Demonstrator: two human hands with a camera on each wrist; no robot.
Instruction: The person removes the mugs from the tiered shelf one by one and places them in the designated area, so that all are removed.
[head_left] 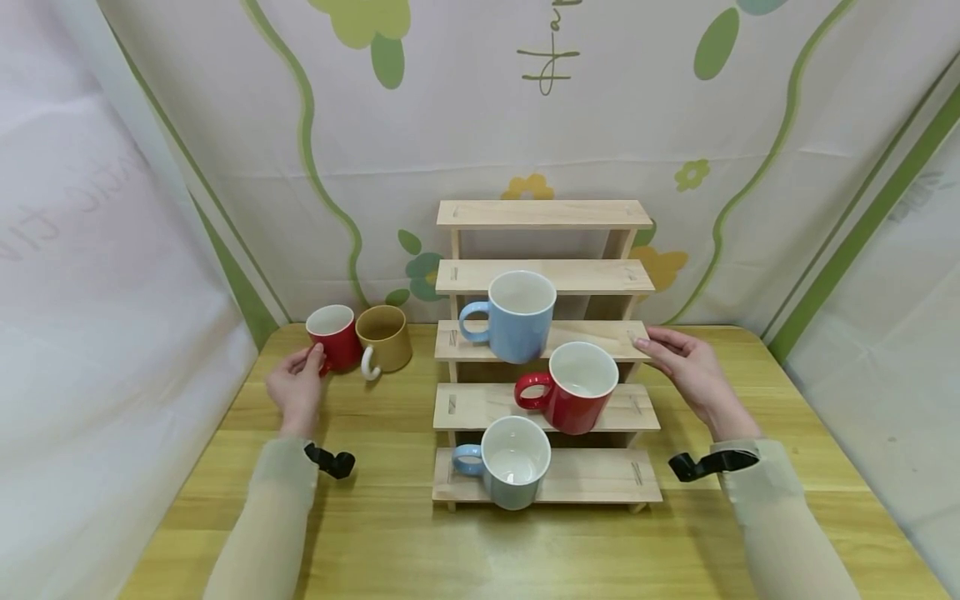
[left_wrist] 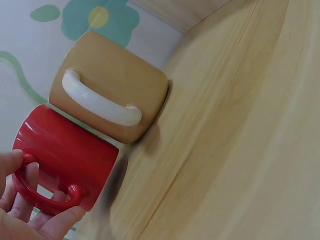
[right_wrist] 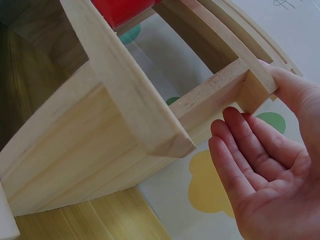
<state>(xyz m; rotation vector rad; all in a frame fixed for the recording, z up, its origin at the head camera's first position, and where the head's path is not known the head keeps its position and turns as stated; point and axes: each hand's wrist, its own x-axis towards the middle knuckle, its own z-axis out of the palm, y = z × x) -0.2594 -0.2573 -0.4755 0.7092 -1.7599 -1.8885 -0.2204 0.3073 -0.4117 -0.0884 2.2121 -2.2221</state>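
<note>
Left hand (head_left: 296,390) holds red mug (head_left: 344,345) by handle, near tabletop's (head_left: 375,508) back-left edge. Mustard mug (head_left: 387,347) just beside; tabletop gap, then wooden rack (head_left: 592,332), right hand (head_left: 693,377) pinching its right edge.

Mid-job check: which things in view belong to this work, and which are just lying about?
Likely in the job:
red mug, handle in the left grip
wooden stand, touched by the right grip
blue mug, second red mug and blue-handled mug, all on it
tan mug, probably

Apparently just background:
table
floral backdrop
</note>
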